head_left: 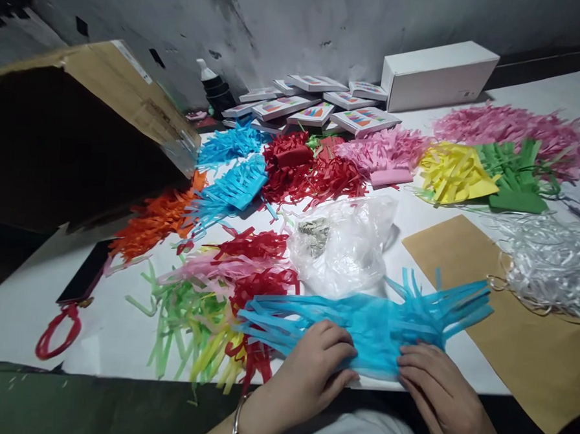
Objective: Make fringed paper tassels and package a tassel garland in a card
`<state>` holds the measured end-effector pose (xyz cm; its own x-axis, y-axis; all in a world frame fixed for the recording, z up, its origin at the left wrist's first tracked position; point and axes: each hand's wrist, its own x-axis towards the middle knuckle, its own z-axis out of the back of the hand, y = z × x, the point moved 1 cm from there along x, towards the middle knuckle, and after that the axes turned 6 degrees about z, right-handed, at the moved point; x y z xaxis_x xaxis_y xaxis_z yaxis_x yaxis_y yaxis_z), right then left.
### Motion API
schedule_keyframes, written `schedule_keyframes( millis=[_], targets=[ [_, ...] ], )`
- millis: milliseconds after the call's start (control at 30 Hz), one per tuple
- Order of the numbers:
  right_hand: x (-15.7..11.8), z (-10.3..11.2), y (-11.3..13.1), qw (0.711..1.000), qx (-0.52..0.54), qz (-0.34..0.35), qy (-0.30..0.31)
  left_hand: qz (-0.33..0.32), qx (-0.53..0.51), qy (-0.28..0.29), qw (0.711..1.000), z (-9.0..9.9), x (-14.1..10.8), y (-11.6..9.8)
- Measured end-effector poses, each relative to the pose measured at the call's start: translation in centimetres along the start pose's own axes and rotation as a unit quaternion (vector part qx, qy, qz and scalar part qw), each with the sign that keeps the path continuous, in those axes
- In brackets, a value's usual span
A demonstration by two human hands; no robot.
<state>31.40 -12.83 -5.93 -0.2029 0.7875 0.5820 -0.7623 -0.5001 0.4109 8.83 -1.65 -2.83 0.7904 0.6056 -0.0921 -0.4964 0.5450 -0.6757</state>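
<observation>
A blue tissue-paper tassel sheet (374, 331) lies spread at the table's near edge, its middle uncut and its two ends cut into long strips. My left hand (318, 367) holds its near left part, fingers curled over the top and thumb by the lower edge. On the right side, my right hand (436, 386) has its fingers bent over the paper's near edge; its thumb is hidden. Just beyond the sheet sits a crumpled clear plastic bag (351, 252) with something greyish inside. Left of it are loose red fringes (262, 287), with green strips (206, 323) hanging over the edge.
An open cardboard box (131, 98) stands at left, near a phone (85, 274) with a red strap. Flat printed boxes (366, 119) and a white box (438, 79) line the back. White string (554, 263) lies on brown paper (463, 252) at right, below yellow fringes (455, 174).
</observation>
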Motion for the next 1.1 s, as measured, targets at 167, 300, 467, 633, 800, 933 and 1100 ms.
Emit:
schedule_keyframes(
  millis=[167, 300, 467, 633, 800, 933, 1100],
  targets=[
    [0.4, 0.1, 0.1, 0.997, 0.042, -0.051, 0.026, 0.018, 0.019, 0.009, 1.000, 0.1, 0.4, -0.6],
    [1.5, 1.0, 0.2, 0.995, 0.041, -0.084, 0.045, 0.018, 0.033, 0.000, 0.999, -0.4, 0.9, -0.5],
    [3.6, 0.4, 1.4, 0.998, -0.056, -0.021, -0.001, 0.012, 0.057, -0.014, 0.998, -0.8, 1.2, -0.5],
    [4.0, -1.0, 1.5, 0.998, -0.022, -0.046, 0.038, 0.035, 0.048, 0.015, 0.998, -0.1, 0.9, -0.9],
    [3.1, 0.1, 0.9, 0.997, 0.009, -0.055, 0.045, 0.026, 0.040, 0.006, 0.999, 0.1, 0.9, -0.9],
    [2.3, 0.2, 0.9, 0.997, -0.007, -0.057, 0.058, 0.008, 0.044, -0.008, 0.999, -0.2, 1.2, -0.8],
    [1.7, -1.3, 1.2, 0.994, -0.105, -0.037, 0.014, -0.008, 0.085, -0.041, 0.996, -0.8, 1.2, -0.8]
  ],
)
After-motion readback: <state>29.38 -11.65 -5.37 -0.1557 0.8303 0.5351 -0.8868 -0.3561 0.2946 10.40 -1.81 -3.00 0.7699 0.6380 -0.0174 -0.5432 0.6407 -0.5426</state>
